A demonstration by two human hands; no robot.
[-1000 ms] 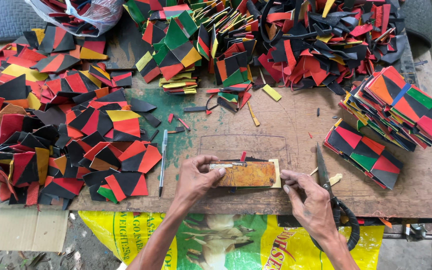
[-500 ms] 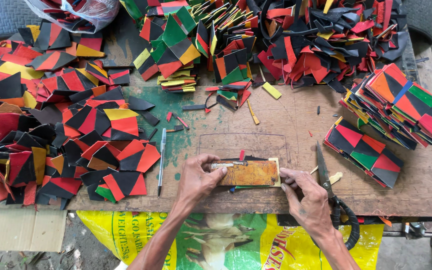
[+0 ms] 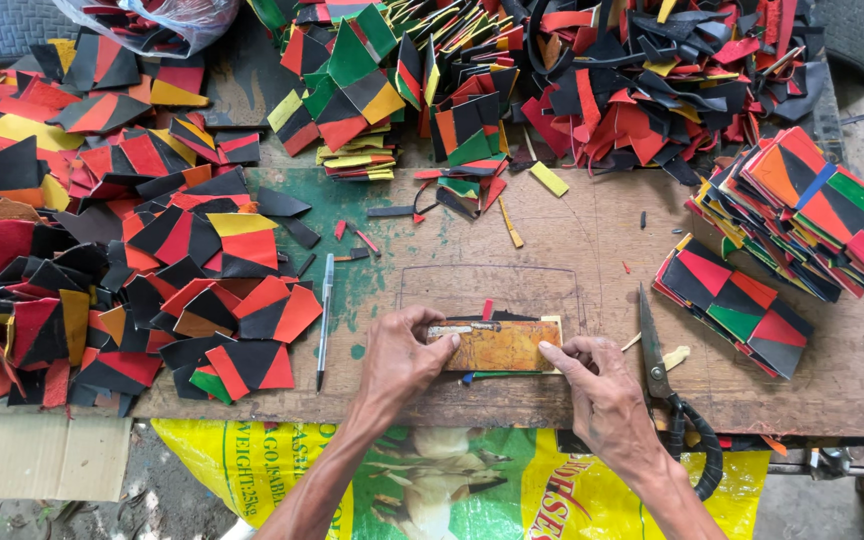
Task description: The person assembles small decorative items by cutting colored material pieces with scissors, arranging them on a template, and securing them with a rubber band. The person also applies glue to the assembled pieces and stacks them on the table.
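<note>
Orange-brown card (image 3: 497, 346) lies flat between my hands; left hand (image 3: 402, 362) and right hand (image 3: 602, 388) press it with open fingers, so it stays put; scissors (image 3: 664, 385) lie just right.

A worn wooden counter (image 3: 592, 260), stained green towards its left, is covered with heaps of red, black, yellow and green patchwork pieces (image 3: 102, 260) along its left and far sides. Neat stacks (image 3: 812, 215) are set at the right. A pen (image 3: 324, 318), scissors (image 3: 667, 395) and a small orange-brown template (image 3: 497, 346) are laid on the bare middle.
</note>
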